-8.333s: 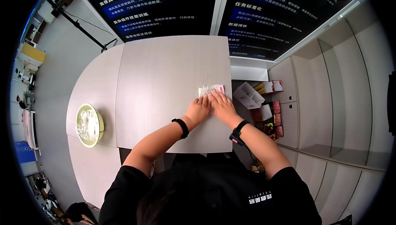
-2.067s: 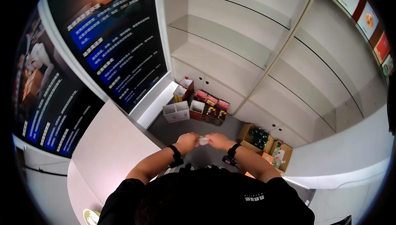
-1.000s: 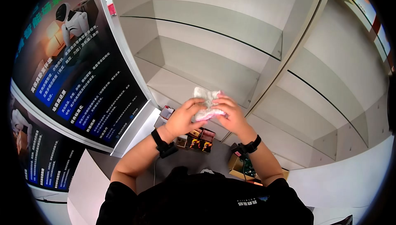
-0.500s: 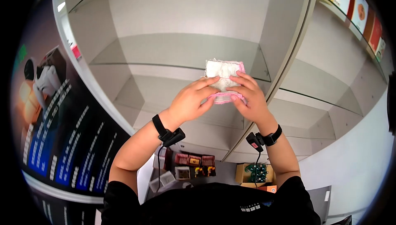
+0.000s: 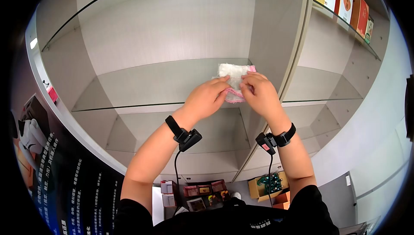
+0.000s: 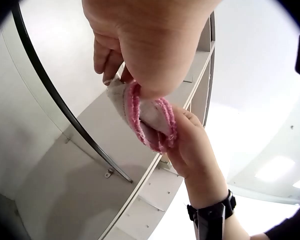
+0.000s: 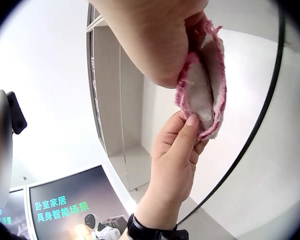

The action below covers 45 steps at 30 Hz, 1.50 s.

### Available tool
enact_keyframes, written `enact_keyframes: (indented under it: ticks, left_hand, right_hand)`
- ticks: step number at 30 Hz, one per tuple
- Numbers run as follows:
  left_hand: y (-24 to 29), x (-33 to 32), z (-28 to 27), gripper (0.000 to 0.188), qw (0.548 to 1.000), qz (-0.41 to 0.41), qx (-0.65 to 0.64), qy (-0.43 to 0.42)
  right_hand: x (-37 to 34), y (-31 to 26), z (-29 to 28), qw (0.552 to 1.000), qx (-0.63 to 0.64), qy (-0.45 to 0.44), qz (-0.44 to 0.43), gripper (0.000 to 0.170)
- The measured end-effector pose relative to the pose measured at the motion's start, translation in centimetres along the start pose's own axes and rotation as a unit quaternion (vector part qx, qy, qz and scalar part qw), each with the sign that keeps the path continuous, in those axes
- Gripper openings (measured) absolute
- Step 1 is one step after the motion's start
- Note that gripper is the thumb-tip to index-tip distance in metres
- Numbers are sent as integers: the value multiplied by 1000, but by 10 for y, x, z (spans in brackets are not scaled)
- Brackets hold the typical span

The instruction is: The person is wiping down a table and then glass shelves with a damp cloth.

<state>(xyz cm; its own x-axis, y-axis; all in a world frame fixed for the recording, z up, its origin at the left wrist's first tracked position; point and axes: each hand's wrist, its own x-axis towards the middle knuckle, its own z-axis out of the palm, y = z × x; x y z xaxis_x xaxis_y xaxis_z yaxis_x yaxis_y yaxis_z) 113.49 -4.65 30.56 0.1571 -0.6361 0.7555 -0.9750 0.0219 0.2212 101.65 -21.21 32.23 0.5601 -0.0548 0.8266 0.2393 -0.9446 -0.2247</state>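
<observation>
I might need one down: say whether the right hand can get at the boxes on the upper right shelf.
Probably not now: the right hand holds the cloth, and the boxes stand higher up, beyond the upright divider.

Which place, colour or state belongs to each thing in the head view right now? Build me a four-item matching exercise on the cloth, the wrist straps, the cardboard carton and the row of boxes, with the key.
Things:
1. Cloth
2. Wrist straps
3. Cardboard carton
4. Row of boxes

Descriptions:
A. Black, one on each wrist
B. On a glass shelf at the upper right
C. White with pink edging, held by the left hand and right hand
D. Open-topped, holding green bottles

Pairs: 1-C, 2-A, 3-D, 4-B
</observation>
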Motion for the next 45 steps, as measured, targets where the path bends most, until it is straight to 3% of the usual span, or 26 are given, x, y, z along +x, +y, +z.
enact_keyframes:
  ticks: [4,6,9,13,15,19,21,25,27,31,33,42,45]
  left_hand:
    - [-10,2,7,16,999,-14,30,-40]
    - [-9,3,7,16,988,-68,63,-121]
    - [3,8,-2,17,972,-115,58,-196]
    - [-14,8,11,19,990,-25,18,-136]
    - [-13,10,17,29,988,-58,23,-142]
    - [-17,12,45,36,981,-31,88,-168]
    - [-16,17,58,41,965,50,173,-189]
    - [-4,26,83,41,966,62,183,-173]
    - [6,33,91,40,960,27,219,-175]
    - [16,48,101,40,963,20,196,-186]
    - [14,60,105,41,957,-14,162,-240]
    - [-3,93,114,43,919,-65,167,-351]
    - [-22,87,121,43,944,-29,158,-288]
  right_hand:
    - [0,8,7,995,25,-67,63,12]
    - [-6,22,19,997,9,-70,10,12]
    - [-10,33,16,989,9,-139,55,14]
    - [-22,44,11,988,14,-149,41,14]
    - [-23,43,0,996,66,38,-49,14]
    - [-12,58,-28,990,33,98,-94,18]
    - [-7,69,-35,980,-17,149,-127,21]
    - [0,87,-38,964,-73,216,-139,25]
    - [8,86,-41,949,-128,263,-119,36]
    - [22,82,-41,938,-167,289,-89,49]
    - [28,85,-41,935,-168,302,-85,57]
    - [19,96,-24,925,-236,284,-93,53]
    - [13,95,-24,929,-208,287,-109,47]
